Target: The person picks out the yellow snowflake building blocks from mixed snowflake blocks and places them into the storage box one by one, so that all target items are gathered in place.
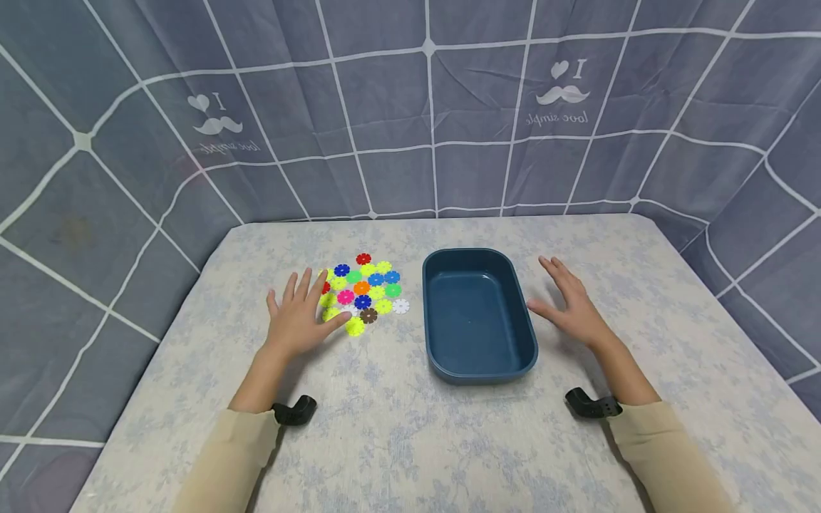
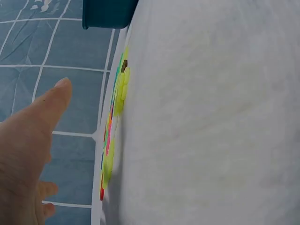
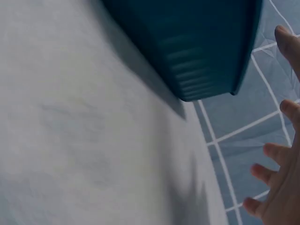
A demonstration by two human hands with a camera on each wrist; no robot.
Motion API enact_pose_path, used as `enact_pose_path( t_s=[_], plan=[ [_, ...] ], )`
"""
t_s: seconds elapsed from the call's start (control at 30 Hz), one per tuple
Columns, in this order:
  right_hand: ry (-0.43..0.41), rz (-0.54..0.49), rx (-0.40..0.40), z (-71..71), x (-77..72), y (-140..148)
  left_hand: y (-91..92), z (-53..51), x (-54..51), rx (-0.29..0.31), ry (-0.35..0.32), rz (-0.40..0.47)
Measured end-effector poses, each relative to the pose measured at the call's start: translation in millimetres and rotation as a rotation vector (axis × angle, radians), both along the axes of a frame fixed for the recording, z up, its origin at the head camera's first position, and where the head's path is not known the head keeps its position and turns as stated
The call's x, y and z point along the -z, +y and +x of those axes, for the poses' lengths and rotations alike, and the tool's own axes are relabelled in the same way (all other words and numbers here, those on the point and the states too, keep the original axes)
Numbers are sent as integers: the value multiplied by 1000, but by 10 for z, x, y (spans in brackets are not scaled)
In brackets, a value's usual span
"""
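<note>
Presumably for easy reach, colourful discs [image 1: 362, 288] lie by the left hand [image 1: 297, 319], a bin [image 1: 477, 320] by the right hand [image 1: 576, 308], both empty hands unclenched.

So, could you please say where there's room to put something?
Free: pale floral tabletop between the beige sleeves, in front of the dark blue rectangular tub; also right of the right hand. Crowded: between the left hand and tub, with multicoloured notched discs.

Head view bright and fairly sharp, soft shadows on the surface [image 1: 410, 449], faint glint inside the blue bin [image 1: 479, 320]; both wrist views dimmer, greyer and softer
</note>
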State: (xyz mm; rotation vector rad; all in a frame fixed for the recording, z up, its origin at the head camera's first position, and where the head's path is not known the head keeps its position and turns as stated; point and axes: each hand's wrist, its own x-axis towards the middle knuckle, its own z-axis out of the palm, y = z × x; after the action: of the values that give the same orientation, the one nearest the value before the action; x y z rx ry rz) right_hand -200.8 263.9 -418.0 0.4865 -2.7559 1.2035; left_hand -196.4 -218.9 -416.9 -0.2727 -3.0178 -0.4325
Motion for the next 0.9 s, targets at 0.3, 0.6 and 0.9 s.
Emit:
enact_pose_path(
  t_s=[0.3,0.6,0.9],
  plan=[
    [-99,-225,-56,46,164,-169,7,85,153,28,50,153],
    [-82,-350,-95,59,214,-183,26,80,218,69,115,212],
    [-97,-343,-106,78,253,-209,-5,79,256,10,171,246]
  ],
)
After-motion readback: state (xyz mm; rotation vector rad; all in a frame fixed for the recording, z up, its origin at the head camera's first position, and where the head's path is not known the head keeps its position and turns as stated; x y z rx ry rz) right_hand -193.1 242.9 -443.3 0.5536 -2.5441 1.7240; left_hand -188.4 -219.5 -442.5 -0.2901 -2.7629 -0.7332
